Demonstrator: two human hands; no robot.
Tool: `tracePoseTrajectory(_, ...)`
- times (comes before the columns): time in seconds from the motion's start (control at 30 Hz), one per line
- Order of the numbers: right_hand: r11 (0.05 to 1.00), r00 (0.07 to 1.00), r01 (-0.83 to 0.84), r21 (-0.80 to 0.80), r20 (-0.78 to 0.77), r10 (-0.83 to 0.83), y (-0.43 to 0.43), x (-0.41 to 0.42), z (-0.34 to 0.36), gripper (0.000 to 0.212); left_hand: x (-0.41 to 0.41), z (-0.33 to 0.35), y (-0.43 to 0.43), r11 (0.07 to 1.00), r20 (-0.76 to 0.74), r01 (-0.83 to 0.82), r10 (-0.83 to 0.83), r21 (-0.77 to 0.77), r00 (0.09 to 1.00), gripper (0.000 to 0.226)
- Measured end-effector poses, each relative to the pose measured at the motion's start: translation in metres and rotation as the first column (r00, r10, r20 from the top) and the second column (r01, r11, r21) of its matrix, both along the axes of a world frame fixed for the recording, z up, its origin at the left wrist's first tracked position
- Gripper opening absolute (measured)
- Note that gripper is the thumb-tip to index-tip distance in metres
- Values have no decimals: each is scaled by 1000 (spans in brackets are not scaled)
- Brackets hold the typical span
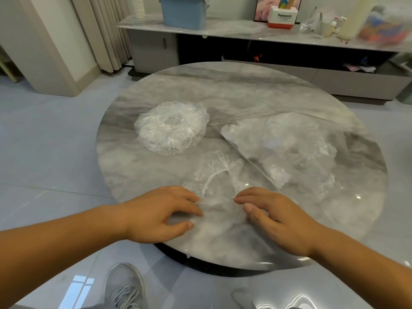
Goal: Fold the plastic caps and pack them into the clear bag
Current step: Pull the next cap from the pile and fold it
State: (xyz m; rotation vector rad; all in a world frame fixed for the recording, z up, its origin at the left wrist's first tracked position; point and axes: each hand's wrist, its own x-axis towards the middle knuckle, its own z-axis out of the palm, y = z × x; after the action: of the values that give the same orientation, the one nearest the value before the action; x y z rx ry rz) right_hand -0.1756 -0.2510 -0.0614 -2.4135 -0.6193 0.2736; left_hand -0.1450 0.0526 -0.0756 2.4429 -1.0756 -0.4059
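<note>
A clear plastic cap (pixel 217 177) with a white elastic rim lies spread on the round marble table (pixel 223 85), near its front edge. My left hand (pixel 162 214) pinches the cap's near edge on the left side. My right hand (pixel 272 211) rests on the same edge on the right, fingers curled onto the plastic. A round stack of several unfolded caps (pixel 172 128) sits at the table's left middle. The clear bag (pixel 283 143) lies on the right, with folded caps inside it.
A long low cabinet (pixel 245 32) stands behind the table, with a blue bin (pixel 184 12), a white and red box (pixel 282 16) and bottles on it. My grey shoe (pixel 124 286) is on the tiled floor below the table's front edge.
</note>
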Motion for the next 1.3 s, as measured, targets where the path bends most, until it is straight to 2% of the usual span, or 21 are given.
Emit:
tracePoseTrajectory(0.07,1000,999,-7,-11,-43,7,2,-1,0,45,2,-1,-3,995,-21,-72,71,-64,997,37)
tracePoseTrajectory(0.17,997,995,-15,-70,-98,8,5,0,-5,47,5,-1,-11,941,-143,-292,269,-171,952,21)
tracePoseTrajectory(0.3,995,987,33,-91,-152,-47,9,2,-8,48,13,-3,-22,859,-196,-491,462,-146,865,11)
tracePoseTrajectory(0.47,993,987,4,-116,-158,-22,8,2,-7,60,24,-5,-30,838,-165,-544,532,-35,830,19)
tracePoseTrajectory(0.6,969,994,-78,-232,-86,60,4,0,-9,69,29,-6,-35,841,-130,-539,540,47,831,22)
tracePoseTrajectory(0.7,960,996,-75,-269,-74,57,3,1,-12,68,31,-3,-38,828,-95,-556,561,77,822,27)
tracePoseTrajectory(0.83,961,997,-35,-275,-74,15,8,0,-5,65,33,2,-38,804,-102,-577,592,146,799,37)
tracePoseTrajectory(0.93,982,995,78,-170,76,-66,18,3,-2,61,33,3,-35,790,-103,-584,607,186,788,50)
tracePoseTrajectory(1.0,987,985,146,-68,101,-139,30,9,0,57,32,3,-36,793,-65,-584,601,172,797,65)
tracePoseTrajectory(1.1,959,957,285,10,-61,-284,51,28,-1,43,35,3,-38,799,-60,-583,595,150,801,97)
tracePoseTrajectory(1.2,910,901,409,68,-187,-391,59,51,-4,32,40,1,-39,815,-75,-556,572,167,817,112)
tracePoseTrajectory(1.3,876,859,463,134,-311,-406,62,63,3,49,44,0,-38,837,-115,-530,545,139,831,120)
